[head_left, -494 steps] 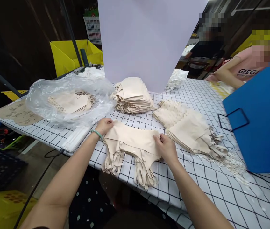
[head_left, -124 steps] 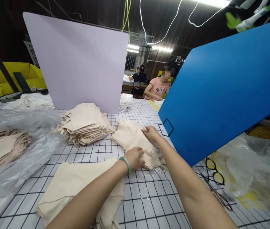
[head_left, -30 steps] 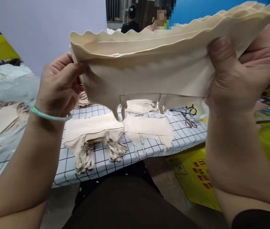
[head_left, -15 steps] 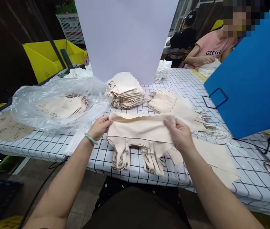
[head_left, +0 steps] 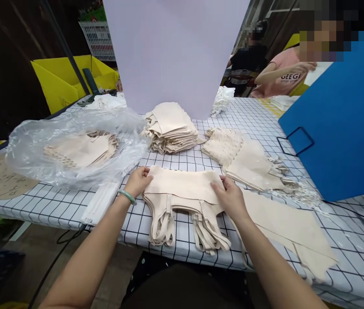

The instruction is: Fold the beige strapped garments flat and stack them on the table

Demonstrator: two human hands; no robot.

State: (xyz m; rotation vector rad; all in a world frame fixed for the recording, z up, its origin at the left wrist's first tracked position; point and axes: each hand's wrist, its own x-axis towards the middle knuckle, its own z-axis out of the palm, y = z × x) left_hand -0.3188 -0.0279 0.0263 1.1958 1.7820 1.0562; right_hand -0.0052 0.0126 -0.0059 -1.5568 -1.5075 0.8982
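Note:
Both hands pinch a beige strappy top (head_left: pixel 183 184) by its two ends, fingers closed. My left hand (head_left: pixel 138 182), with a green bangle on its wrist, grips the left corner. At the opposite corner is my right hand (head_left: pixel 230 197), thumb on top of the cloth. The top lies flat over a stack of similar tops, whose looped straps (head_left: pixel 162 229) hang towards the table's front edge. Beside my right forearm another beige piece (head_left: pixel 288 219) is spread on the table, partly hidden by the arm.
A beige stack (head_left: pixel 171 128) and a fanned pile (head_left: pixel 243 156) lie behind. Left are a clear plastic bag (head_left: pixel 120 159) with beige pieces and a white bar-like device (head_left: pixel 101 204). A pale upright panel (head_left: pixel 175 56) and a blue panel (head_left: pixel 346 124) rise from the checked table. Co-workers sit beyond.
My hands have lowered the top's band from a raised, sagging position to flat on the stack. My right hand has shifted slightly left. A co-worker in pink has raised a hand.

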